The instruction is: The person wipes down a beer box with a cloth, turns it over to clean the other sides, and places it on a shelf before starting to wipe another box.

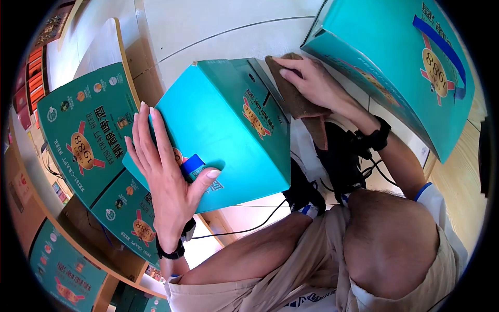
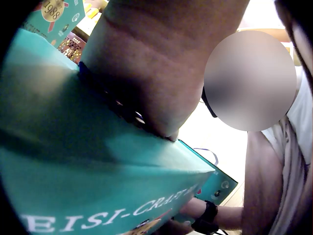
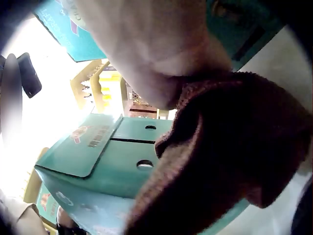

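Note:
A teal beer carton (image 1: 239, 166) stands tilted in front of the person's legs, with a blue strap handle (image 1: 193, 165) on its upper face. My left hand (image 1: 169, 169) rests on that face beside the strap, fingers straight and thumb spread out. At the carton's far right edge, my right hand (image 1: 317, 86) grips a brown cloth (image 1: 291, 99). In the right wrist view the cloth (image 3: 230, 147) hangs in folds below the hand and covers part of the carton's side (image 3: 122, 166), which has two round holes. The left wrist view shows the carton's lettered side (image 2: 98, 186) up close.
Another teal carton (image 1: 384, 57) with a blue strap stands to the right. On the left, wooden shelving (image 1: 122, 52) carries more teal cartons (image 1: 86, 130). A black cable (image 1: 244, 229) runs past the person's bare knee (image 1: 392, 244). Pale floor tiles (image 1: 208, 23) lie beyond.

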The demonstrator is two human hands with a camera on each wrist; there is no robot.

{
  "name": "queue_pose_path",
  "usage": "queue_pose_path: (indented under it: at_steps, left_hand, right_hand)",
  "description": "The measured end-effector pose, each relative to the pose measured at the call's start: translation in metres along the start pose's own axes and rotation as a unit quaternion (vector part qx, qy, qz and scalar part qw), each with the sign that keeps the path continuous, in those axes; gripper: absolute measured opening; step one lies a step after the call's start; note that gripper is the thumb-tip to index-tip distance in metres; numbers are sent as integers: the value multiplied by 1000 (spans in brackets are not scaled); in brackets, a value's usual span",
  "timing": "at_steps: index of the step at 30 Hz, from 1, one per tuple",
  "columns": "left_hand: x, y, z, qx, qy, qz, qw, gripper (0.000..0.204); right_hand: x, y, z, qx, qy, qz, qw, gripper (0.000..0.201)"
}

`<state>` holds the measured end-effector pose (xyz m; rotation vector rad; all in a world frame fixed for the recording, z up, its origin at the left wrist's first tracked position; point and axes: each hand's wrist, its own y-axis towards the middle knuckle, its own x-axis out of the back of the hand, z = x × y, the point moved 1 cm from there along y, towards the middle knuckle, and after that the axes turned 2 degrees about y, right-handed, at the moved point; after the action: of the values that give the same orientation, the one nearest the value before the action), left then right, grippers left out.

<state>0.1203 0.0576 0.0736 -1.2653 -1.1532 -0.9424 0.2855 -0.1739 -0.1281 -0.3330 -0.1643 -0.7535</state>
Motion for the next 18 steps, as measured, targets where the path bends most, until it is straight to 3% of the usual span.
queue_pose_path:
  at_steps: [8, 12, 15, 18]
  left_hand:
    - [0, 0, 1, 3, 1, 1, 1000, 122]
    - [-1, 0, 1, -1, 1, -2, 1000, 122]
    - [0, 0, 0, -1, 6, -3, 1000, 122]
    - [0, 0, 0, -1, 4, -3, 1000, 122]
  right_hand:
    - [-21, 0, -18, -1, -70, 69, 995, 41]
    - [-25, 2, -22, 9, -76, 64, 995, 44]
    - [-22, 1, -21, -28, -63, 95, 993, 45]
    - [-25, -1, -27, 0, -40, 83, 996, 45]
